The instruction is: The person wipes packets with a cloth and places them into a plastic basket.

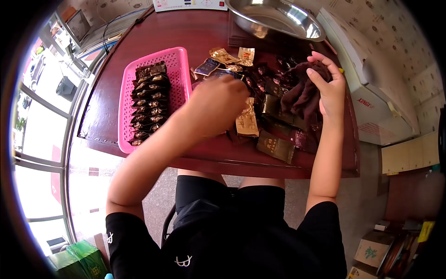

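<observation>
My right hand (331, 86) grips a dark brown cloth (304, 93) with thumb and fingers, at the right side of the red-brown table. Over the middle of a loose pile reaches my left hand (223, 100), its fingers curled down; what they hold, if anything, is hidden. Beside that hand lie a gold packet (247, 123) and a dark blue packet (207, 67). A dark olive packet (275, 146) rests near the table's front edge. To the left, a pink plastic basket (179, 65) contains a row of dark brown packets (149, 100) standing close together.
A wide steel basin (278, 21) stands at the back right of the table (186, 28). Behind, a white appliance with buttons (190, 4) shows at the top edge. A pale XINGX-like labelled cabinet (371, 100) borders the right side. Glass doors (42, 139) are at the left.
</observation>
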The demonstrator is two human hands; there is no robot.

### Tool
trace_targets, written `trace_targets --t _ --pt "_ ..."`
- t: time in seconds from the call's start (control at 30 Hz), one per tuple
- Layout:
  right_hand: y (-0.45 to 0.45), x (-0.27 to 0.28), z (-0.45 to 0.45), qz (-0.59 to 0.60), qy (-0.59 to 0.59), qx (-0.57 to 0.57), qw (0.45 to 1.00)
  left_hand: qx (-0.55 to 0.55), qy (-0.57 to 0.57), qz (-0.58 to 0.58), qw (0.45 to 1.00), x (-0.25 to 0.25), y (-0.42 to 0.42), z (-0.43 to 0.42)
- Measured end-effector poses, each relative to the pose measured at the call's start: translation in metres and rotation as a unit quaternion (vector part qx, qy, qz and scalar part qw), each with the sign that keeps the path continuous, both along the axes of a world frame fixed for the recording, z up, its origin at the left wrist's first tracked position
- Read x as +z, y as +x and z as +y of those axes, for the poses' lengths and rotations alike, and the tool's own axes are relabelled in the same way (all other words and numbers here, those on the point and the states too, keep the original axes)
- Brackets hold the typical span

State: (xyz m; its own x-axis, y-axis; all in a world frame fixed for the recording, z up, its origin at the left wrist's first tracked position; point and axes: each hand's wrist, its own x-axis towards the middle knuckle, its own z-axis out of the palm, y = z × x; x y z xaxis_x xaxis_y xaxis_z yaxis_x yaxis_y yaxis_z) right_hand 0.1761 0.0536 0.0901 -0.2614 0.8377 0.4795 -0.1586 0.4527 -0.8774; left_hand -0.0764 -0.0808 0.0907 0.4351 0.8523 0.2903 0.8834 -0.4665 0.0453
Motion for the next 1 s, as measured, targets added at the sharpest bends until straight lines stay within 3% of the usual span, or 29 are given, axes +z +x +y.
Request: trace_targets --t 0.1,0.27,0.37,0.43,0.5,0.57,0.63,0.7,0.73,0.77,0.8,0.83,0.87,0.93,0.97,1.0 --pt "0.013 -0.024 0.003 0.011 -0.007 -0.026 1.000 -0.012 -0.030 0.026 0.999 -0.034 0.054 0.015" --pt "0.030 -0.060 0.008 0.010 -0.090 -0.036 0.995 -0.009 0.059 -0.028 0.998 -0.097 0.099 0.062" --pt "0.028 -0.053 0.002 -0.002 -0.048 -0.081 0.996 -0.005 0.078 -0.031 0.996 -0.112 0.105 0.082" --pt "0.033 -0.052 0.004 0.000 -0.034 -0.133 0.991 -0.039 -0.042 -0.091 0.994 -0.105 0.103 0.082" --pt "0.036 -0.047 0.003 0.050 -0.014 -0.224 0.973 -0.053 -0.070 -0.116 0.989 -0.100 0.095 0.084" --pt "0.042 -0.040 0.003 0.134 0.011 -0.295 0.946 -0.079 -0.128 -0.259 0.954 -0.097 0.084 0.090" --pt "0.047 -0.033 0.000 0.189 0.017 -0.329 0.925 -0.083 -0.199 -0.381 0.899 -0.095 0.075 0.097" --pt "0.037 -0.028 -0.009 0.181 0.028 -0.316 0.931 -0.022 -0.356 -0.644 0.677 -0.095 0.073 0.096" --pt "0.031 -0.035 -0.014 0.139 0.037 -0.286 0.947 -0.022 -0.354 -0.643 0.678 -0.097 0.074 0.096" --pt "0.023 -0.040 -0.025 0.114 -0.032 -0.217 0.969 -0.062 -0.381 -0.748 0.540 -0.101 0.075 0.096" --pt "0.012 -0.049 -0.028 -0.001 0.045 -0.197 0.979 -0.101 -0.397 -0.828 0.384 -0.103 0.077 0.097" --pt "-0.002 -0.054 -0.031 -0.096 0.141 -0.155 0.973 -0.101 -0.397 -0.827 0.384 -0.102 0.077 0.095" --pt "-0.016 -0.059 -0.035 -0.169 0.242 -0.110 0.949 -0.071 -0.375 -0.855 0.351 -0.100 0.078 0.092" --pt "-0.040 -0.078 -0.048 -0.343 0.347 -0.059 0.871 -0.004 -0.351 -0.896 0.271 -0.086 0.077 0.082" --pt "-0.045 -0.084 -0.050 -0.362 0.340 -0.049 0.867 -0.036 -0.363 -0.899 0.244 -0.098 0.072 0.085" --pt "-0.046 -0.088 -0.046 -0.352 0.336 -0.045 0.872 -0.028 -0.351 -0.892 0.284 -0.096 0.072 0.084"
